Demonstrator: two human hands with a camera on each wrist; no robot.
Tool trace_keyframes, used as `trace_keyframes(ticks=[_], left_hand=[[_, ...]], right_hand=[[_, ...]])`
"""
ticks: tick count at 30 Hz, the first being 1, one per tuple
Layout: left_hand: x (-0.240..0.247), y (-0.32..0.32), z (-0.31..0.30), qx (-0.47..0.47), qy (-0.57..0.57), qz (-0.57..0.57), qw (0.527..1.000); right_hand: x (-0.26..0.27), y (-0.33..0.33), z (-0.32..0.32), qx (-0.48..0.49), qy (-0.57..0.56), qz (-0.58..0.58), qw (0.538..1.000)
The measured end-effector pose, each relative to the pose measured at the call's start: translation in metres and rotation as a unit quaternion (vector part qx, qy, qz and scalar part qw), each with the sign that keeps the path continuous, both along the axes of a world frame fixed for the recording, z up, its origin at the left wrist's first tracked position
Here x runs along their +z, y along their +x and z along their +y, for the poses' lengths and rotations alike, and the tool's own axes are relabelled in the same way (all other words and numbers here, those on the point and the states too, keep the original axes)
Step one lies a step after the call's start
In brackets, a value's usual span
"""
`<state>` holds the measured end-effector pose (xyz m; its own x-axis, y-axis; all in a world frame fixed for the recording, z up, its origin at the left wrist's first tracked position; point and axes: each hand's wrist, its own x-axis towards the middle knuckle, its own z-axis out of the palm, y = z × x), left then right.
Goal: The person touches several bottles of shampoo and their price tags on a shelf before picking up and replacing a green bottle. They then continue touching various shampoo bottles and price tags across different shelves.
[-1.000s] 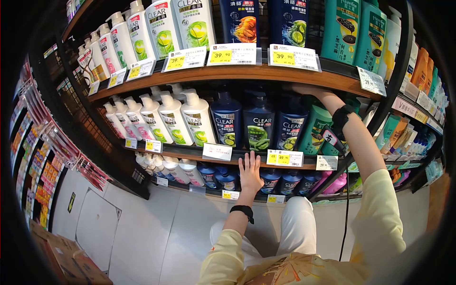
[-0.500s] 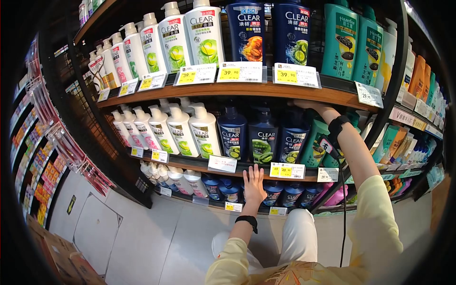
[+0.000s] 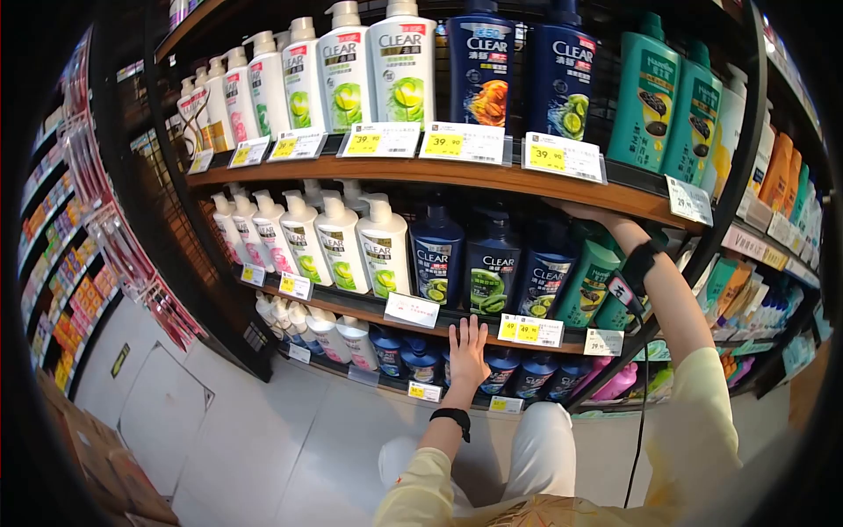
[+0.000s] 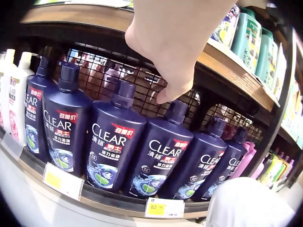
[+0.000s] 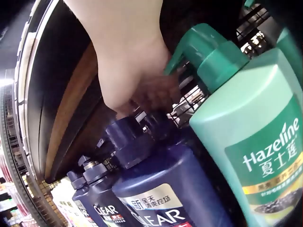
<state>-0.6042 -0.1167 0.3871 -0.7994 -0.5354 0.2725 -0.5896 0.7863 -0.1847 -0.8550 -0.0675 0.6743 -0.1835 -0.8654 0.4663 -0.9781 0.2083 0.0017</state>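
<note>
- Head view: left hand [image 3: 470, 360] rests on the front edge of the middle shelf [image 3: 351, 303], fingers straight and slightly spread.
- Right hand [image 5: 137, 80], in the right wrist view, reaches behind the pump of a dark blue CLEAR bottle [image 5: 163, 175]. A second dark pump [image 5: 158, 125] is just beside the fingers. Fingertips hidden; whether they pinch anything, I cannot tell.
- Change: over the last second the head camera has tilted and the shelves sit lower in frame. Both hands keep their places. Front row unmoved; in my judgement the reach is unfinished, no bottle being out.
- CLEAR bottle stands upright on the middle shelf, label reading 新 and CLEAR. Next to it, a green bottle [image 5: 246, 137] reads Hazeline 夏士莲.
- Middle-shelf price tag [image 3: 529, 331]: 49.90 legible.
- Lower row, left wrist view: blue bottles [image 4: 113, 142] read CLEAR 清扬, 男士, with red 劲爆价 bands. Tag [image 4: 163, 208] shows 62; decimals unclear.
- Upper shelf: white bottles [image 3: 401, 97] read CLEAR; three tags [image 3: 380, 139] show 39.90.
- Beyond, at right: orange bottles [image 3: 776, 180], writing too small to read.
</note>
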Motion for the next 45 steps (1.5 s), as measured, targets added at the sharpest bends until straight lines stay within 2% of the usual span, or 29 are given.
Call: trace_keyframes(ticks=[2, 6, 9, 11, 13, 15, 18, 19, 21, 22, 25, 27, 29, 31, 33, 35, 38, 45], left_hand=[[0.000, -0.002, 0.000, 0.007, 0.000, 0.005, 1.000], [-0.003, -0.003, 0.003, 0.007, -0.014, 0.026, 1.000], [-0.011, -0.003, 0.002, 0.010, -0.060, 0.056, 0.997], [-0.016, -0.007, 0.000, 0.011, -0.076, 0.086, 0.993], [-0.024, -0.010, -0.002, -0.003, -0.077, 0.126, 0.989], [-0.026, -0.010, -0.001, -0.009, -0.082, 0.155, 0.985], [-0.029, -0.012, -0.001, 0.002, -0.080, 0.141, 0.987], [-0.032, -0.013, -0.002, 0.010, -0.071, 0.115, 0.991], [-0.028, -0.012, -0.001, 0.016, -0.052, 0.084, 0.995], [-0.028, -0.012, -0.002, 0.008, -0.028, 0.101, 0.994], [-0.034, -0.008, -0.004, -0.023, -0.056, 0.181, 0.982], [-0.040, -0.012, -0.006, -0.021, -0.079, 0.221, 0.972], [-0.047, -0.019, -0.008, -0.001, -0.097, 0.231, 0.968], [-0.048, -0.025, -0.007, 0.014, -0.094, 0.232, 0.968], [-0.051, -0.027, -0.008, 0.011, -0.091, 0.248, 0.964], [-0.060, -0.025, -0.014, -0.011, -0.066, 0.273, 0.960], [-0.054, -0.022, -0.012, -0.010, -0.080, 0.273, 0.959], [-0.041, -0.030, -0.002, 0.013, -0.077, 0.315, 0.946]], right_hand=[[0.006, 0.009, 0.006, 0.001, 0.014, -0.032, 0.999], [0.025, 0.055, 0.030, -0.095, 0.083, -0.081, 0.989], [0.024, 0.098, 0.060, -0.085, 0.079, -0.125, 0.985], [0.010, 0.107, 0.085, 0.003, 0.045, -0.023, 0.999], [0.007, 0.128, 0.112, 0.043, 0.069, 0.142, 0.987], [0.000, 0.143, 0.133, 0.092, 0.062, 0.148, 0.983], [-0.022, 0.145, 0.158, 0.188, 0.059, 0.078, 0.977], [-0.033, 0.142, 0.166, 0.215, 0.049, 0.093, 0.971], [-0.057, 0.140, 0.183, 0.192, 0.039, 0.088, 0.977], [-0.065, 0.139, 0.192, 0.171, 0.053, 0.069, 0.981], [-0.084, 0.127, 0.207, 0.095, 0.014, 0.058, 0.994], [-0.105, 0.121, 0.216, 0.043, -0.018, -0.046, 0.998], [-0.148, 0.119, 0.231, -0.017, 0.036, -0.173, 0.984], [-0.211, 0.130, 0.245, -0.025, 0.129, -0.149, 0.980], [-0.285, 0.142, 0.255, 0.019, 0.174, -0.236, 0.956], [-0.343, 0.164, 0.259, 0.011, 0.150, -0.202, 0.968], [-0.349, 0.197, 0.242, -0.086, 0.101, -0.172, 0.976], [-0.352, 0.195, 0.234, -0.076, 0.109, -0.242, 0.961]])
